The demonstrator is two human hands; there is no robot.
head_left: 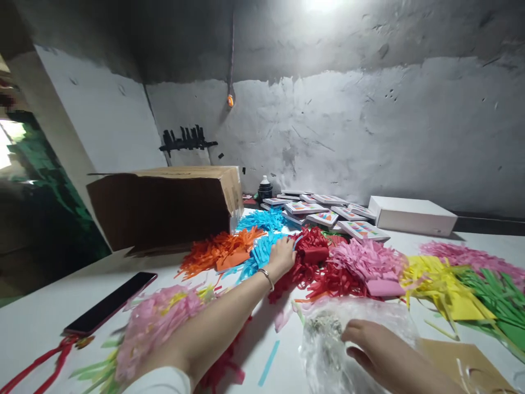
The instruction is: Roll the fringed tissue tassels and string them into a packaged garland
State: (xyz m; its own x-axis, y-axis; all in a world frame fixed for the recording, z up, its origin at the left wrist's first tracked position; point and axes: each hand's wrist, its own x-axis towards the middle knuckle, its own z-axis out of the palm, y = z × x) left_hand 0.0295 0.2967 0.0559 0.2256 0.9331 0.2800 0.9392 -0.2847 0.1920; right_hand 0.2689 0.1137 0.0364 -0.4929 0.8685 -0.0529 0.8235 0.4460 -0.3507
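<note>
My left hand [283, 255] reaches across the table, its fingers curled down between the blue shredded paper strips [262, 253] and the red paper strips [314, 251]. A light blue strip shows at its fingertips; the rest of its grip is hidden. Low in front, my right hand [375, 342] is over a clear plastic bag [324, 361] with greyish-white material inside. Its thumb and forefinger are apart, with nothing visible between them. Orange strips [225, 249] lie left of my left hand, and pink strips [369, 260] lie to its right.
A large open cardboard box [233, 197] stands back left, with a phone [110, 303] before it. Several flat printed boxes [324, 218] are piled near the wall beside a white box [414, 216]. Yellow strips [447, 287] and green strips [492, 301] lie at right.
</note>
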